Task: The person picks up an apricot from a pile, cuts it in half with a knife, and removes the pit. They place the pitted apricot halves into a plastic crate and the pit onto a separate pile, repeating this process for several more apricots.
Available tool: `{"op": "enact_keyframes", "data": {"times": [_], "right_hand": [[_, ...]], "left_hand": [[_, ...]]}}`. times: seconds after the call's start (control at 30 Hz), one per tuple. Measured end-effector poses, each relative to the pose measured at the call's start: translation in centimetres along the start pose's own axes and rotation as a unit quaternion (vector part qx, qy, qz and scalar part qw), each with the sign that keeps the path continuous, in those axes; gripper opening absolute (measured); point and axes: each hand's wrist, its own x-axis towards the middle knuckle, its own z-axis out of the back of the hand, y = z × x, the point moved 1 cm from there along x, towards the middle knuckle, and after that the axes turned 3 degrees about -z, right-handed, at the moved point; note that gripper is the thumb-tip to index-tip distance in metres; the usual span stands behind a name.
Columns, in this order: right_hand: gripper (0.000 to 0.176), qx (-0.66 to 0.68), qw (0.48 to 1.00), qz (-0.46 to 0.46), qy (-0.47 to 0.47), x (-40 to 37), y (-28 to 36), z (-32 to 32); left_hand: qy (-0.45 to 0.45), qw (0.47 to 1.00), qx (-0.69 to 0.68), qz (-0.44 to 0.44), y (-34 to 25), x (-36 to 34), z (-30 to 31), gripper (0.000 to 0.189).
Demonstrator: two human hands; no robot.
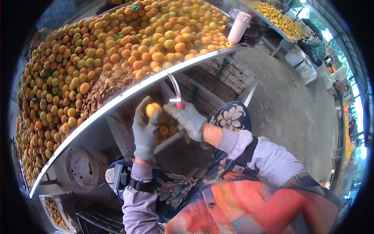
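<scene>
My left hand (pixel 146 126), in a grey glove, holds a yellow-orange apricot (pixel 153 109) between thumb and fingers. Just to its right, my right hand (pixel 187 119), also gloved, is closed round the red handle of a curved knife (pixel 175 86), whose blade points up toward the table edge. Below both hands, several apricots lie in a crate (pixel 168 142), partly hidden by the gloves. Beyond the hands, a large heap of apricots (pixel 128 39) covers the table, with a pile of brown pits (pixel 107 86) near its rim.
The table's pale metal rim (pixel 117 100) curves beyond my hands. A pink bottle (pixel 239 28) stands at its right end. Under the table are a dirty white bucket (pixel 82 168) and a crate of pits (pixel 57 212). Other people work at the far right.
</scene>
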Motion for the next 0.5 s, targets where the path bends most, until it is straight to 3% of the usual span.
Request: {"op": "enact_keyframes", "data": {"times": [0.1,0.17,0.2,0.27,0.4,0.47,0.5], "right_hand": [[0.033,0.117,0.99,0.074,0.005,0.7,1.1,-0.3],[0.031,0.054,0.99,0.114,0.056,0.0,1.4,-1.0],[0.031,0.054,0.991,0.112,0.057,0.4,0.8,-1.3],[0.028,0.118,0.986,0.104,0.058,1.4,-0.3,-2.4],[0.022,0.187,0.975,0.085,0.084,1.5,-0.6,-3.6],[0.022,0.185,0.976,0.102,0.054,1.8,-0.9,-4.4],[0.023,0.158,0.979,0.126,0.024,1.7,-1.0,-4.5]], "left_hand": [[0.03,0.997,0.03,-0.066,0.6,-0.2,-0.5,0.04],[0.014,0.972,0.199,-0.126,1.1,0.0,-0.2,0.039],[0.014,0.972,0.2,-0.124,1.3,-0.2,-0.1,0.039],[-0.008,0.931,0.329,-0.157,0.5,-0.4,-0.3,0.04],[-0.037,0.948,0.299,-0.104,1.3,-0.6,-0.1,0.041],[-0.063,0.983,0.161,-0.062,1.6,-0.7,-0.1,0.042],[-0.076,0.981,0.169,-0.065,1.8,-0.6,0.0,0.04]]}}
